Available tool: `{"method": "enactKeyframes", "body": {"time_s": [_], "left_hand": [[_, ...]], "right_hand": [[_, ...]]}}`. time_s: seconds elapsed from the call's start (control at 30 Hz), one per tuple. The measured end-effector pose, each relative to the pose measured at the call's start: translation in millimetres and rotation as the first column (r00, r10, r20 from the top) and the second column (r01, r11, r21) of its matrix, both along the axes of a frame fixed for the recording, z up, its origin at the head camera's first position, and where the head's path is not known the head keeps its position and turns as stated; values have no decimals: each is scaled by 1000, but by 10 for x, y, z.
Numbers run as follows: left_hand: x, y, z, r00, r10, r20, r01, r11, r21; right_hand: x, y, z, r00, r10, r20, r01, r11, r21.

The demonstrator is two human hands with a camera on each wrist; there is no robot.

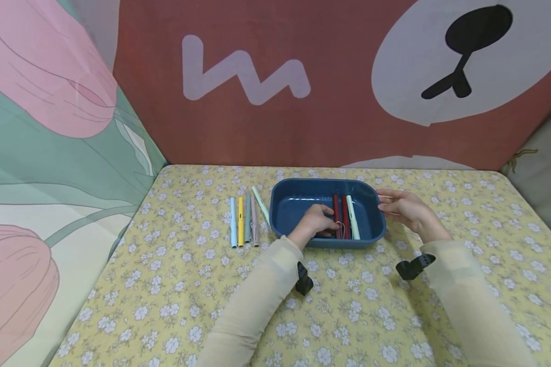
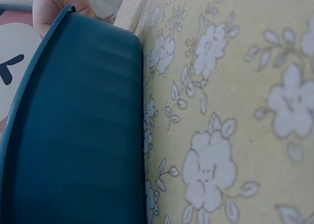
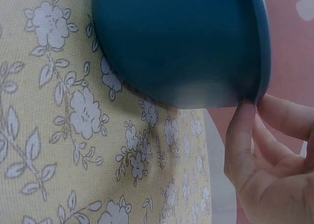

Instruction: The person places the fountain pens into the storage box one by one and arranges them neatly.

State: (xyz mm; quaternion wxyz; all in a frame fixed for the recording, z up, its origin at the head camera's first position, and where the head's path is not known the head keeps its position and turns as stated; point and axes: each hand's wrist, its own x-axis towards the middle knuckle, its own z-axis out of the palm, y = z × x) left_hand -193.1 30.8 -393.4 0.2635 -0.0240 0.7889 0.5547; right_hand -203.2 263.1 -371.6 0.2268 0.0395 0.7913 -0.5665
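A dark blue plastic bin (image 1: 294, 243) stands on the table. Inside its right half lie two dark red pens, the left one (image 1: 335, 204) beside the other (image 1: 346, 214), and a pale mint pen (image 1: 353, 218). My left hand (image 1: 316, 221) reaches over the near rim and holds the left red pen with its fingers; in the left wrist view the bin's wall (image 2: 83, 116) hides that hand. At the bin's right end, my right hand (image 1: 406, 210) pinches the rim between thumb and fingers (image 3: 284, 117).
Left of the bin, a light blue pen (image 1: 233, 224), a yellow pen (image 1: 241, 224), a grey-green pen (image 1: 248, 219) and a mauve pen (image 1: 254, 224) lie side by side. A mint pen (image 1: 260, 204) slants against the bin. A flowered cloth (image 1: 165, 306) covers the table.
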Motion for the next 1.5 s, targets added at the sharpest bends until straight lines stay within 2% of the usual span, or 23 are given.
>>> {"method": "enactKeyframes", "body": {"time_s": [0.23,0.57,0.73,0.83,1.2,1.37,1.5], "left_hand": [[-5,-19,29,1000,6,2,-6,999,36],[-21,-34,55,999,51,-18,-49,996,79],[-42,-39,64,997,76,-22,-72,985,157],[-44,-56,88,998,68,-10,-64,975,212],[9,-226,346,1000,27,8,-29,944,327],[47,-400,462,999,47,-16,-38,929,368],[76,-558,510,995,82,-50,-57,927,370]], "right_hand": [[-7,4,13,1000,-3,-4,3,1000,-4],[-5,-5,12,1000,-9,4,9,1000,-5],[7,-8,6,1000,-17,8,17,1000,-12],[19,-14,5,1000,-23,12,23,1000,-20],[36,-12,4,999,-34,11,34,999,-23],[40,-16,8,999,-33,9,33,999,-20],[40,-13,14,999,-38,13,38,999,-29]]}}
